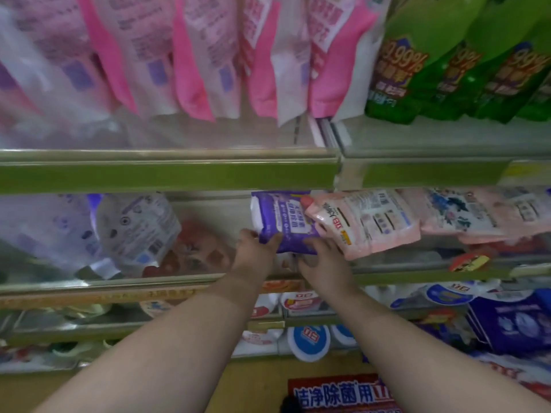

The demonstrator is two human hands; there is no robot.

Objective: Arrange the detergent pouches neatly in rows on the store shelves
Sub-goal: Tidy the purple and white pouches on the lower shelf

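Head view: both hands reach into the middle shelf (167,286), just inside its front edge near the centre. Left hand (253,248) clasps the lower left corner of a purple pouch (283,222), thumb over its face; right hand (322,257) is half-curled against the pouch's lower right edge, fingers spread under it, touching also the pink pouch (366,222) that leans across its right side. Purple pouch stands tilted, white side panel at its left, pale label block on the front; print too blurred to read. Pink pouch lies slanted, spout end toward the purple one, overlapping it. More pale pink pouches trail off toward the shelf's right end, slumped rather than in a row. Left end holds a translucent whitish pouch (137,231), leaning. Upper shelf carries pink-and-white pouches (190,55) and green pouches (447,70), upright in rows. Handling, by judgement: filled soft pouch, likely heavy and saggy, film slick; best gripped at both lower corners or supported beneath, not by the face.
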